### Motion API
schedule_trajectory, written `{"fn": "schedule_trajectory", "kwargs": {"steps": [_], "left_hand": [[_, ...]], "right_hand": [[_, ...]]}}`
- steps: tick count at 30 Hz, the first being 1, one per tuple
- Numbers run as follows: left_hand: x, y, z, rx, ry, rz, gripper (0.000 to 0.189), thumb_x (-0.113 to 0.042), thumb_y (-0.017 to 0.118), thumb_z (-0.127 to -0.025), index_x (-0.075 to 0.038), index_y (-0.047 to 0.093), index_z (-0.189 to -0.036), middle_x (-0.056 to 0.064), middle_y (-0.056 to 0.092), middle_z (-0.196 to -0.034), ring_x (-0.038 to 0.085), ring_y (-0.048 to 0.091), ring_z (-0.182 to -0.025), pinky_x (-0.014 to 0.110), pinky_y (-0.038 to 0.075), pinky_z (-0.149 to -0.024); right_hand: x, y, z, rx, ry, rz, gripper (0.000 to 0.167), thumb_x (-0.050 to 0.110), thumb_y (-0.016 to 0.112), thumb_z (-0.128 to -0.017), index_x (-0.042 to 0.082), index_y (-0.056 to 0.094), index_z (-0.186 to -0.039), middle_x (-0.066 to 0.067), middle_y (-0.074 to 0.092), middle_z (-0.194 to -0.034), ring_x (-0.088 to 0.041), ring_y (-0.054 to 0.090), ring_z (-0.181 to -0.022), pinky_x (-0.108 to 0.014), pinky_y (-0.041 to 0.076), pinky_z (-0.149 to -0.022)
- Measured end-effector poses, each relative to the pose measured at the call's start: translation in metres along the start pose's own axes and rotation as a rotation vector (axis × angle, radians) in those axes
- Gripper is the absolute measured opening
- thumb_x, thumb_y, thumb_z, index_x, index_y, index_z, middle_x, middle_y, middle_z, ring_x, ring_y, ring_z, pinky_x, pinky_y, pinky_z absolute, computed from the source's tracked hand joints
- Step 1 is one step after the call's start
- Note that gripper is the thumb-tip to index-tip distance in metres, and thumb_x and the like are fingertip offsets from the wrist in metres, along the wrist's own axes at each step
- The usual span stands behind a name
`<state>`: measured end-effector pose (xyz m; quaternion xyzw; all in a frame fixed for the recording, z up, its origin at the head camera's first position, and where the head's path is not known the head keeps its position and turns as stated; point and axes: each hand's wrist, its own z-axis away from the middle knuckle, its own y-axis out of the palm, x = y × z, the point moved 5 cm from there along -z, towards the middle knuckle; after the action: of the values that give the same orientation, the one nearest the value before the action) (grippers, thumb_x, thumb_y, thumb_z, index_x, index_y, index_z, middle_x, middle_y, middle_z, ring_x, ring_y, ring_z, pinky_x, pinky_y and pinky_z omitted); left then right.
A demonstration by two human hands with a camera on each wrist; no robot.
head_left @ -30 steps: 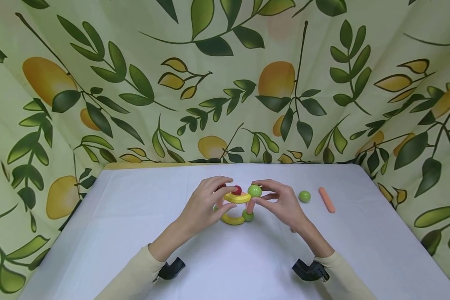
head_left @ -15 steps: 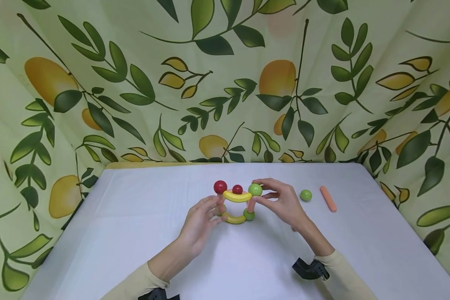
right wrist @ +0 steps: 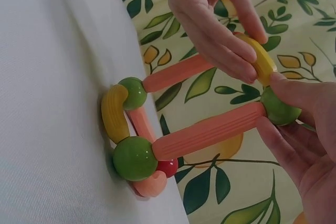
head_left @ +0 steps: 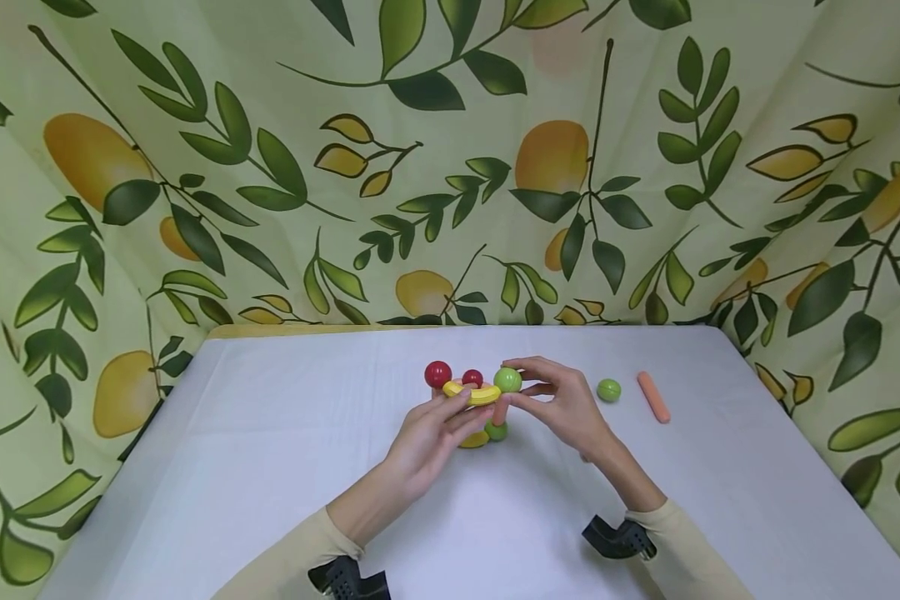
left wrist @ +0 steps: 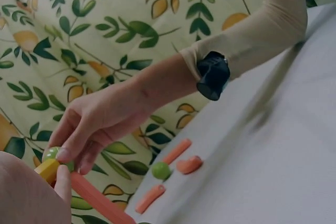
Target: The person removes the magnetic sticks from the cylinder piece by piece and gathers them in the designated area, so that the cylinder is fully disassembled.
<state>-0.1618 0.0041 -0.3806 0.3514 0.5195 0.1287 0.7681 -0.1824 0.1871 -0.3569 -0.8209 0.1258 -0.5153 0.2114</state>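
A toy frame of balls, salmon sticks and yellow banana-shaped pieces stands on the table. My right hand (head_left: 562,404) pinches the green ball (head_left: 507,380) at its upper right corner. My left hand (head_left: 423,442) pinches the upper yellow banana-shaped piece (head_left: 486,395), whose end meets that ball. A large red ball (head_left: 438,374) tops the left corner; a small red ball (head_left: 472,378) shows behind the yellow piece. In the right wrist view, salmon sticks (right wrist: 210,132) run from the upper corners to lower green balls (right wrist: 135,158), joined by another yellow piece (right wrist: 114,114). My left hand partly hides the frame.
To the right on the white table (head_left: 307,392) lie a loose green ball (head_left: 609,391) and a salmon stick (head_left: 654,397). The left wrist view also shows a curved salmon piece (left wrist: 189,164) and another stick (left wrist: 150,199). A leaf-patterned curtain (head_left: 450,208) hangs behind.
My left hand has come away from the frame's upper left side, dropped lower, then moved right to grip the upper yellow banana-shaped piece. My right hand stays on the green ball.
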Motion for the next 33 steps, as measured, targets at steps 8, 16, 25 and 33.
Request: {"fn": "schedule_trajectory", "kwargs": {"steps": [8,16,25,33], "left_hand": [[0.0001,-0.0017,-0.0021,-0.052,0.001,-0.076,0.051,-0.015,0.06,-0.098,0.013,0.042,-0.137,0.023,0.056,-0.132,0.027,0.062,-0.116,0.039,0.044,-0.102],[-0.0018,-0.0044,-0.002,-0.086,0.023,-0.205,0.053,-0.024,0.066,-0.093,0.008,0.051,-0.133,0.02,0.062,-0.127,0.027,0.064,-0.113,0.039,0.044,-0.101],[-0.003,-0.0067,-0.0029,-0.108,0.024,-0.288,0.049,-0.025,0.065,-0.094,0.005,0.055,-0.132,0.017,0.064,-0.125,0.025,0.065,-0.111,0.033,0.048,-0.097],[-0.0054,-0.0086,-0.0034,-0.121,0.025,-0.345,0.05,-0.03,0.068,-0.092,0.003,0.059,-0.128,0.015,0.067,-0.121,0.024,0.066,-0.108,0.028,0.049,-0.094]], "right_hand": [[-0.0003,0.0006,-0.0009,0.0,-0.002,0.009,0.042,0.013,0.081,-0.08,0.007,0.068,-0.12,-0.005,0.07,-0.115,-0.019,0.065,-0.1,-0.025,0.056,-0.08],[0.0009,0.0013,-0.0016,0.008,-0.004,0.021,0.043,0.012,0.081,-0.08,0.007,0.068,-0.121,-0.004,0.07,-0.115,-0.019,0.065,-0.1,-0.025,0.055,-0.081],[0.0008,0.0031,-0.0021,0.024,-0.032,0.029,0.041,0.009,0.08,-0.081,0.007,0.069,-0.121,-0.003,0.07,-0.115,-0.019,0.065,-0.102,-0.026,0.056,-0.081],[0.0006,0.004,-0.0034,0.032,-0.032,0.031,0.042,0.007,0.079,-0.081,0.007,0.068,-0.122,-0.004,0.069,-0.116,-0.019,0.064,-0.104,-0.026,0.056,-0.08]]}}
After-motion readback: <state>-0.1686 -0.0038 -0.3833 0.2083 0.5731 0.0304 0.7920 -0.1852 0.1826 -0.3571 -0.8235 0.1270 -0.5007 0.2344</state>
